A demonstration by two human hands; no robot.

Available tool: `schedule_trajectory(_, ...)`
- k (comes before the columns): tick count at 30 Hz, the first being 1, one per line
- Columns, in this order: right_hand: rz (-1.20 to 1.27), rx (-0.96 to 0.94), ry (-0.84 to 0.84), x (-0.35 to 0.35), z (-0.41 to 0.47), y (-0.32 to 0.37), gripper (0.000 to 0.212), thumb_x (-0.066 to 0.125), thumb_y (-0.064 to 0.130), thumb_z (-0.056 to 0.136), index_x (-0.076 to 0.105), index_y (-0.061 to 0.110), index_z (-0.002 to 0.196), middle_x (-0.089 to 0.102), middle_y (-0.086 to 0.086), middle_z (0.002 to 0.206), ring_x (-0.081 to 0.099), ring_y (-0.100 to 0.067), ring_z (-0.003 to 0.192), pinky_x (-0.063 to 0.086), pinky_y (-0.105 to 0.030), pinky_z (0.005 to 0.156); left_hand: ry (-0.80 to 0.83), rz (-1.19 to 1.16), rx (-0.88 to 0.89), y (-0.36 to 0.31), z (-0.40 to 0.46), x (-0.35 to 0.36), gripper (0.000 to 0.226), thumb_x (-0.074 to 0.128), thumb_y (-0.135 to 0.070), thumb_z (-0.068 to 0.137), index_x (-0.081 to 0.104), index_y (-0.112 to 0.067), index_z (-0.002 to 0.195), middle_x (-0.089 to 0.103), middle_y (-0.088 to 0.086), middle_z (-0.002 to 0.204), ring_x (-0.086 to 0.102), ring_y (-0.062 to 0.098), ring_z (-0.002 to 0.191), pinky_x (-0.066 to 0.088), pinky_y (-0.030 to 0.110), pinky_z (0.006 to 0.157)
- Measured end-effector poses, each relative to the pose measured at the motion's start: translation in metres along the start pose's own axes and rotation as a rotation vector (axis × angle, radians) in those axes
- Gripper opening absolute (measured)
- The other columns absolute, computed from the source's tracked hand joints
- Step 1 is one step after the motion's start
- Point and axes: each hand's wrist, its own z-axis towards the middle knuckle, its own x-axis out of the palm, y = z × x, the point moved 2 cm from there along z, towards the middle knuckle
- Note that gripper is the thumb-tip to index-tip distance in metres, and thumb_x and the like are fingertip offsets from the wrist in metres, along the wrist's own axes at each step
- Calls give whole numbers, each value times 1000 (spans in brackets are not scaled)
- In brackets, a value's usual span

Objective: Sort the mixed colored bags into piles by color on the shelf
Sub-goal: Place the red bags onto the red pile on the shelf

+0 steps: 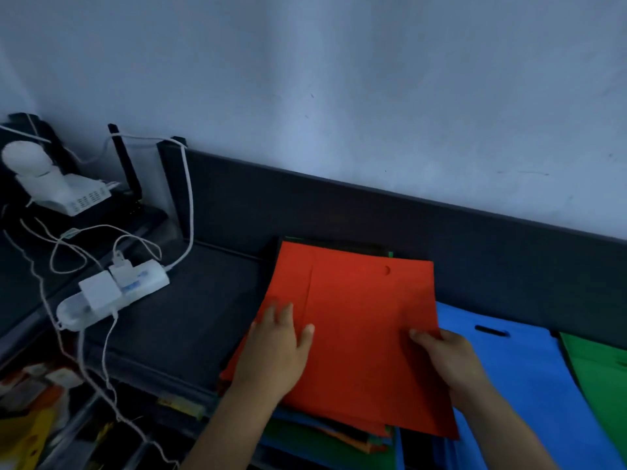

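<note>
A red bag (pixel 356 317) lies on top of a mixed stack (pixel 332 439) of blue, green and orange bags on the dark shelf (pixel 190 320). My left hand (pixel 278 347) rests flat on the red bag's left side, fingers spread. My right hand (pixel 448 357) pinches the bag's right edge, thumb on top. To the right lies a blue bag (pixel 519 374) with a handle slot, and further right a green bag (pixel 600 378).
A white power strip (pixel 112 293) with plugged chargers and loose cables sits on the shelf's left part. A router with a black antenna (pixel 125 167) and a white device (pixel 54 184) stand at far left. The wall rises behind the shelf's back rim (pixel 373 205).
</note>
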Motion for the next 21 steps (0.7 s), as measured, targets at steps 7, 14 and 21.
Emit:
schedule_trajectory(7, 91, 37, 0, 6, -10, 7, 14, 77, 10, 92, 79, 4, 105, 83, -14, 91, 81, -32, 83, 64, -37, 73, 50, -114, 130, -4, 3, 10, 64, 37, -59, 102, 23, -32, 159, 4, -5, 172, 24, 25, 154, 33, 44, 121)
schedule_trajectory(14, 235, 202, 112, 8, -17, 9, 24, 78, 13, 92, 75, 0, 112, 81, -23, 99, 80, -39, 88, 63, -41, 75, 96, -116, 169, -5, 9, 13, 59, 39, -52, 105, 27, -32, 159, 7, -6, 170, 16, 27, 156, 21, 40, 126)
schedule_trajectory(21, 247, 148, 42, 10, -13, 6, 22, 75, 12, 94, 76, 3, 114, 82, -21, 100, 79, -39, 93, 64, -45, 83, -16, -235, 119, 16, 25, -8, 53, 43, -41, 106, 36, -26, 156, 35, -5, 160, 45, 13, 137, 42, 30, 111)
